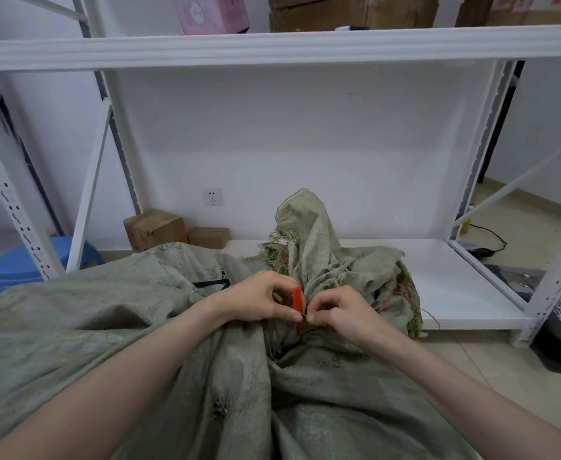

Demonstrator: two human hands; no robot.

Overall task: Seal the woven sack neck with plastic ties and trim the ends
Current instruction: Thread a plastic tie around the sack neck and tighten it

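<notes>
Head view, starting at the far left of the frame: a blue plastic stool (17, 263) sits low behind the white metal rack (10, 194), and just right of it two cardboard boxes (154, 229) stand against the wall under a wall socket (212, 196). Up top, a pink box (206, 11) and brown cartons (352, 11) ride the upper shelf. Now the main event: the grey-green woven sack (106, 310) fills the whole lower half of the frame, its cloth rumpled and frayed, and its gathered neck (305, 234) rises just right of centre, in front of the rack's bottom shelf (455, 277). Both bare forearms come in from the bottom corners and meet at the base of that neck. Left hand (259, 295) has its fingers curled in, thumb and fingertips pinching the flat red tab of the plastic tie (297, 298), which stands upright against the bunched cloth. Right beside it, almost knuckle to knuckle, the right hand (342, 310) has its fingers curled too, thumb and forefinger nipped onto the tie's thin red tail where it comes out below the tab. How far the tie goes round the neck is hidden by the folds. Further right, loose red strands (402, 293) trail among the frayed edge of the sack, and at the far right a black cable (491, 237) lies on the tiled floor.
</notes>
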